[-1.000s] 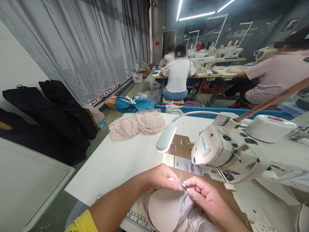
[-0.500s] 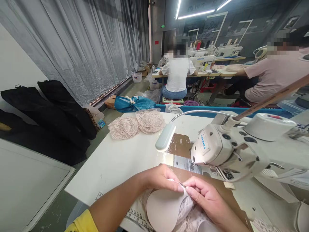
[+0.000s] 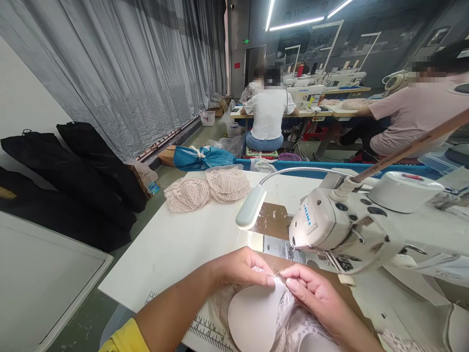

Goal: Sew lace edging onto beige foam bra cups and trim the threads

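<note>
A pale bra (image 3: 252,318) with a smooth moulded cup and lace lies at the table's near edge. Its upper edge is pinched between the thumb and fingers of my left hand (image 3: 244,268). In my right hand (image 3: 315,288) is a slim, pointed metal tool (image 3: 280,275), its tips at that same edge, close to my left thumb. Most of the tool is hidden by my fingers, so whether it is tweezers or thread snips is unclear. A second cup (image 3: 317,343) shows at the bottom.
A sewing machine (image 3: 330,230) stands at the right, with a lamp (image 3: 251,208) on a bendy neck beside it. Lace pieces (image 3: 208,188) are heaped on the white table (image 3: 157,259). Two people (image 3: 269,110) sit at machines farther back.
My right hand has drawn slightly apart from the left, and the tool's tips now show between them. The cup has shifted a little to the right.
</note>
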Motion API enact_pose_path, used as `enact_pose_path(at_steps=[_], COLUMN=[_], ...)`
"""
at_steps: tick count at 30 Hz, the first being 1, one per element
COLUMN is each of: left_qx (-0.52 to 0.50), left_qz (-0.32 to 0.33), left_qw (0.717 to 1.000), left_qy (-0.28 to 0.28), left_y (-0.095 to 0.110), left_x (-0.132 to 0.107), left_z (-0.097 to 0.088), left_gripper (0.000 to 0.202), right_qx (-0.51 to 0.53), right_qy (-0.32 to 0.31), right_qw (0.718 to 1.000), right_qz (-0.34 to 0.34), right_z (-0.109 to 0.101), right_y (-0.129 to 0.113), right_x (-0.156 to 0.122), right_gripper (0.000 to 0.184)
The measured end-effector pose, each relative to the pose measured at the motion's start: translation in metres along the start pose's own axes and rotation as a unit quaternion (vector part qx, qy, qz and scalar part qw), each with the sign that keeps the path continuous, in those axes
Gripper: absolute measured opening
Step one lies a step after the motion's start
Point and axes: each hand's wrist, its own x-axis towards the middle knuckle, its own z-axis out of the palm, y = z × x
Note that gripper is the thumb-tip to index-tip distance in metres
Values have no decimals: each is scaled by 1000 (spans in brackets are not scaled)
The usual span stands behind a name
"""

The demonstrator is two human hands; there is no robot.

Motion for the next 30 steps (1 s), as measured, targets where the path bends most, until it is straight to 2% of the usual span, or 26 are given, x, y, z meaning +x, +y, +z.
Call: enact_pose_path(at_steps=[6, 13, 19, 24, 26, 30], left_qx=[0, 1, 1, 11, 11, 29], left_qz=[-3, -1, -9, 6, 6, -6], left_qw=[1000, 1000, 1000, 1000, 1000, 999], left_qy=[12, 4, -8, 8, 3, -16], left_y=[-3, 1, 0, -7, -8, -7], left_x=[1, 0, 0, 4, 5, 3], left_z=[-1, 1, 2, 3, 1, -5], left_gripper=[41, 36, 35, 40, 42, 42], right_qx=[16, 27, -33, 97, 119, 98], right_qy=[-33, -43, -96, -27, -39, -79], right_qw=[999, 999, 995, 994, 991, 991], right_qz=[34, -3, -9, 28, 41, 54], right_z=[-5, -2, -5, 4, 8, 10], right_y=[6, 11, 7, 10, 11, 10], right_x=[-1, 1, 3, 1, 0, 0], right_gripper=[40, 33, 32, 38, 40, 32])
